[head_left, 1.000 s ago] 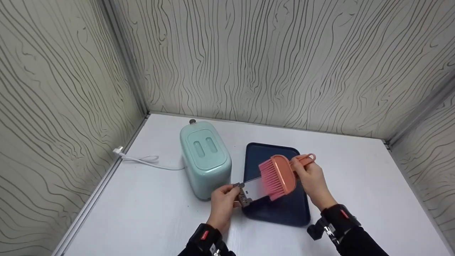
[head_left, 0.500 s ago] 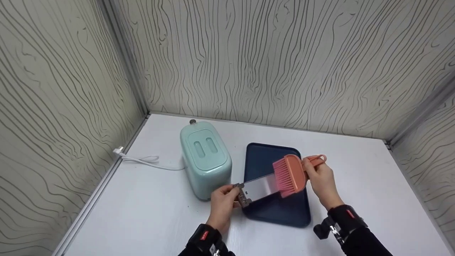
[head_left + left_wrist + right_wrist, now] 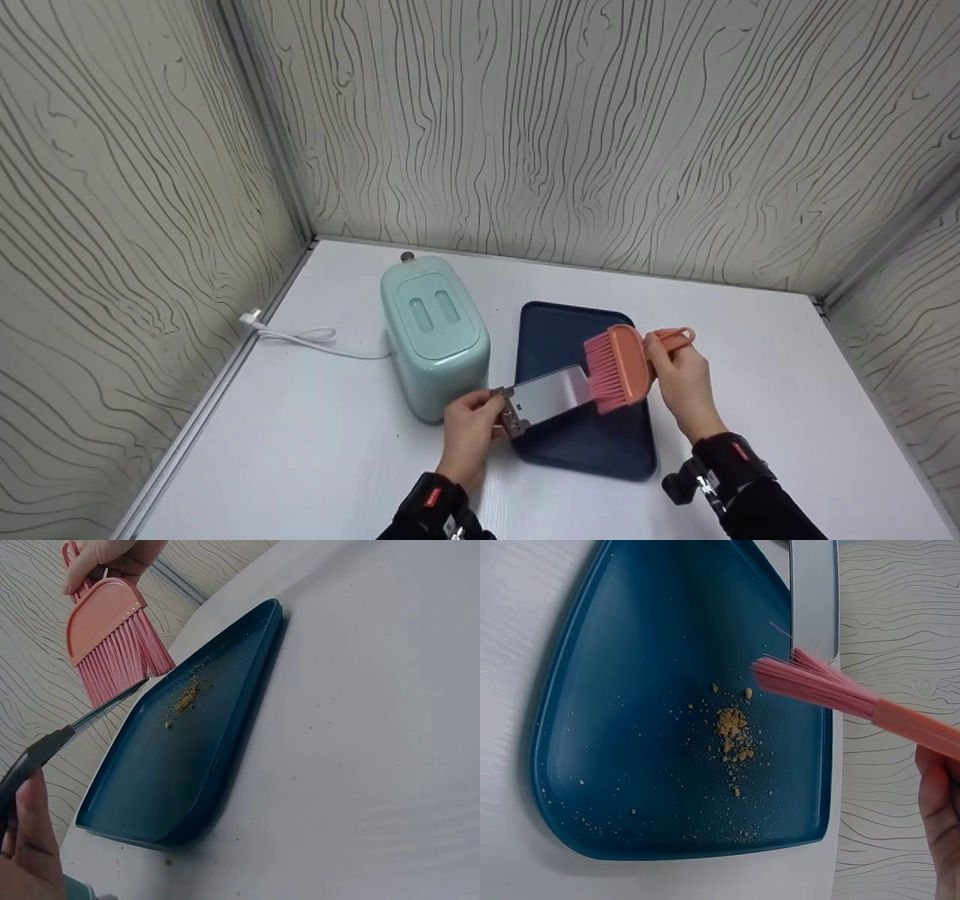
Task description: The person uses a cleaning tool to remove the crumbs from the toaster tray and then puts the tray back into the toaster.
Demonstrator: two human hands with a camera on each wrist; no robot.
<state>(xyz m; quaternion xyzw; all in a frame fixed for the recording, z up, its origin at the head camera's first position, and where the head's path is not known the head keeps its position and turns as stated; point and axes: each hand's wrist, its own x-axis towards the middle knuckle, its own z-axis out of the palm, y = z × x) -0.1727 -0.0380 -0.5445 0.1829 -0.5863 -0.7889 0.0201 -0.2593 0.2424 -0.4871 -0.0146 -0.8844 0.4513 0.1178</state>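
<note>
The thin plate (image 3: 551, 394) is smooth, shiny metal with a silvery sheen, its dark grey end (image 3: 511, 415) duller. The brush (image 3: 631, 364) has a smooth, plastic-looking orange body and fine pink bristles (image 3: 607, 379) like synthetic strands. The blue tray (image 3: 551, 337) looks like smooth plastic with a soft sheen; the crumbs (image 3: 731, 727) on it are rough and dry. The mint toaster (image 3: 439, 322) is glossy, the white cord (image 3: 345, 354) smooth plastic, and the black sleeve (image 3: 772, 510) matt cloth. Grain-like lines pattern the matt wall (image 3: 487, 135).

Head view from above, facing forward and down, wrist views closer, both showing brush (image 3: 116, 639) and blue tray (image 3: 630, 705)
</note>
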